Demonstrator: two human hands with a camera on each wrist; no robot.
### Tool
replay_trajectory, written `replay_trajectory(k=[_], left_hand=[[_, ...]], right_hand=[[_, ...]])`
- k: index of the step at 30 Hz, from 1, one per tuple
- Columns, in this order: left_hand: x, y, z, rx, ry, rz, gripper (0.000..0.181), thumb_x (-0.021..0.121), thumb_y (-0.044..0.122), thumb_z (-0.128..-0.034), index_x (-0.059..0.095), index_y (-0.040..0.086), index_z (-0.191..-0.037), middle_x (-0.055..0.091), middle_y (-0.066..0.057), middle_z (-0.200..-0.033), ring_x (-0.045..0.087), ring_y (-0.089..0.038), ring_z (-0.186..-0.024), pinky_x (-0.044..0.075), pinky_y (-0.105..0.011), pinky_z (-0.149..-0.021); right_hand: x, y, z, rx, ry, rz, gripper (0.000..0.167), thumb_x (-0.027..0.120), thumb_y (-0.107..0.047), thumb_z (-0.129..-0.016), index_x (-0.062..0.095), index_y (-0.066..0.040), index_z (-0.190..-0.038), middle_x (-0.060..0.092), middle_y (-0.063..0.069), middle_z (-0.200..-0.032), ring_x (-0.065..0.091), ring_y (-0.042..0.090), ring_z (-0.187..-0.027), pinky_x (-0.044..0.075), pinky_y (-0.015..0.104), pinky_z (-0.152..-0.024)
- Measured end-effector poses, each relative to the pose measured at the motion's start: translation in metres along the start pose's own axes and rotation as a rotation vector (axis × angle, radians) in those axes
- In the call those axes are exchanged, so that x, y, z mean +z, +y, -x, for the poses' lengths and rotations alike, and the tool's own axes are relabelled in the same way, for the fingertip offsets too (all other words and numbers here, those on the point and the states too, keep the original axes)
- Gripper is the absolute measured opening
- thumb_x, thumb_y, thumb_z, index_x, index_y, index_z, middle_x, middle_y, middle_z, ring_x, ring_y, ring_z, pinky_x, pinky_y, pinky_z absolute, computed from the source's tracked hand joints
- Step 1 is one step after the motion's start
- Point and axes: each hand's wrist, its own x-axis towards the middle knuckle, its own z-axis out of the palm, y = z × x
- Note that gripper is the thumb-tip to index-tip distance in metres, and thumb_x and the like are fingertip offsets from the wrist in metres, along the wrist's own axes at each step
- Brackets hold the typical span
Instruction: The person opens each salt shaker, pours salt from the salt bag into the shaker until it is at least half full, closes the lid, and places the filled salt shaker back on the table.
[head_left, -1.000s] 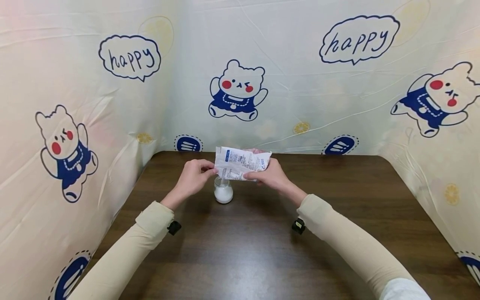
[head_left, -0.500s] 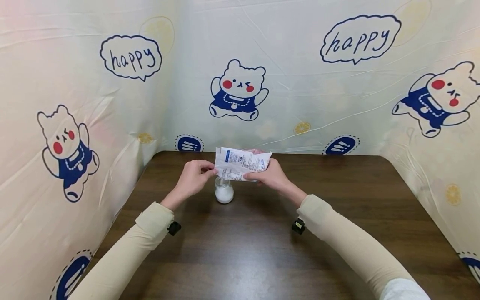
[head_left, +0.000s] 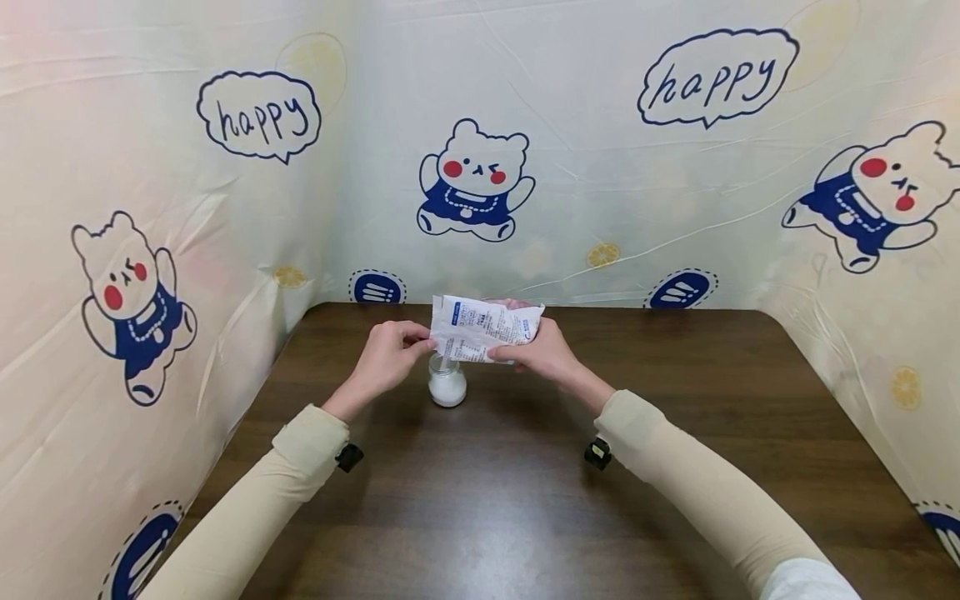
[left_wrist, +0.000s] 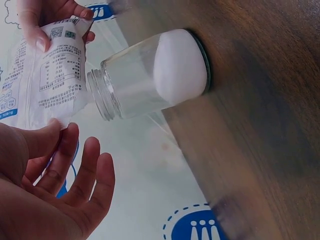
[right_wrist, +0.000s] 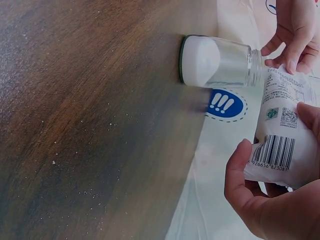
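A white printed packet lies tilted just above the mouth of a small glass jar. My left hand pinches the packet's left corner between thumb and index finger, its other fingers loose. Round the packet's right end my right hand grips, thumb on the printed face. In the left wrist view, white powder fills the lower part of the jar, which stands upright on the table. A barcode shows on the packet in the right wrist view. Whether powder is flowing cannot be told.
Scattered white grains lie on the dark wooden table. Behind and at both sides hangs a pale printed cloth with bears and lettering. Each wrist wears a small black camera.
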Motion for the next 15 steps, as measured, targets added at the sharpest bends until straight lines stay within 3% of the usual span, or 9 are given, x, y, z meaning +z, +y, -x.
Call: replay_trajectory(k=[15], left_hand=[[0.0007,0.0006,-0.0048,0.023,0.019,-0.001,0.01,0.077,0.004,-0.0965,0.081,0.0,-0.104,0.078,-0.011,-0.102,0.067,-0.029,-0.085,0.053,-0.036,-0.07]], right_hand=[[-0.0021,-0.0021,0.0014,0.006,0.009,-0.002,0.045,0.094,-0.017,-0.081,0.073,-0.014,-0.12,0.077,0.005,-0.111,0.072,0.024,-0.084,0.057,0.035,-0.058]])
